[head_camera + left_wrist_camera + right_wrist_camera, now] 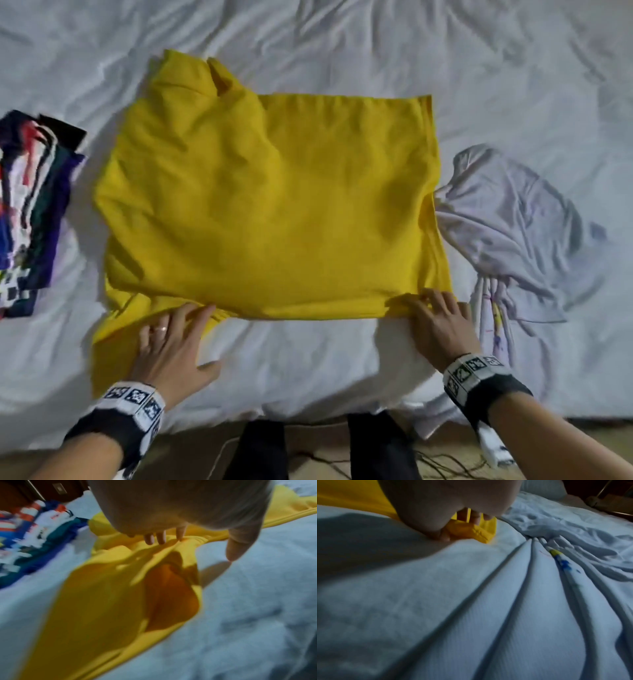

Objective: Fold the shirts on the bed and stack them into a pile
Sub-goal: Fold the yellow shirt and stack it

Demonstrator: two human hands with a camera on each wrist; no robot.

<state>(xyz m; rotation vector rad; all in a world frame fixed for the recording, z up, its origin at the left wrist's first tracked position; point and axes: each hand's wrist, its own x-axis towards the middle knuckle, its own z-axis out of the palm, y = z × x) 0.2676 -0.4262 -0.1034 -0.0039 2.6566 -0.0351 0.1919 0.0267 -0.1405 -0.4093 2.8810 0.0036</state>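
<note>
Yellow shirt (267,205) lies spread mid-bed (342,44), partly folded, near edge toward the person. Left hand (171,346) rests on the near-left edge, fingers (161,538) straight, thumb apart, probably pinning cloth for the next fold. Right hand (438,322) pinches the near-right corner, fingers (474,517) curled round the hem. Folded pile (30,209) waits left; white shirt (513,233) crumpled right, unfolded.

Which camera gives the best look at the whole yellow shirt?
The head view: the yellow shirt lies spread out, whole. The left wrist view shows only its blurred near edge and sleeve under the fingers; the right wrist view just one corner pinched by the right hand.
</note>
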